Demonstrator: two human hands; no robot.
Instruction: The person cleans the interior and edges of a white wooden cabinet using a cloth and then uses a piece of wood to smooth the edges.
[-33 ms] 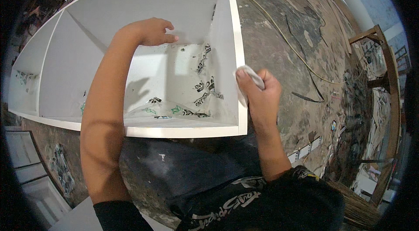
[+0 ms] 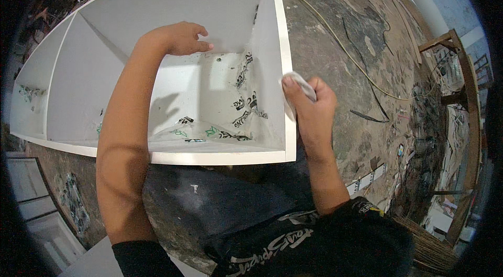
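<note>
The fingers (image 2: 324,90) of the right hand (image 2: 314,109) are closed around a folded white cloth (image 2: 304,86), thumb on its near side, and bring it against the right rim (image 2: 286,54) of the white cabinet (image 2: 225,157), which lies with its open side facing up toward the person, the dirty floor (image 2: 335,57) showing around it. The left hand (image 2: 183,39) reaches over the near edge into the large compartment, its fingers loosely bent and apart with nothing in them; whether they touch the inner panel, I cannot tell. Inside that compartment, clear film (image 2: 201,131) with dark and green print lies crumpled along the near and right sides, and a divider (image 2: 63,56) marks off a narrower compartment at the left end. The step in hand looks like wiping the edge of the right rim, with the cloth partway along it and the far and near corners both clear of the hand. The next move seems to call for a steady stroke along that edge, the cloth pressed flat so that it follows the narrow face, while the free left hand could steady the cabinet if it shifts
</note>
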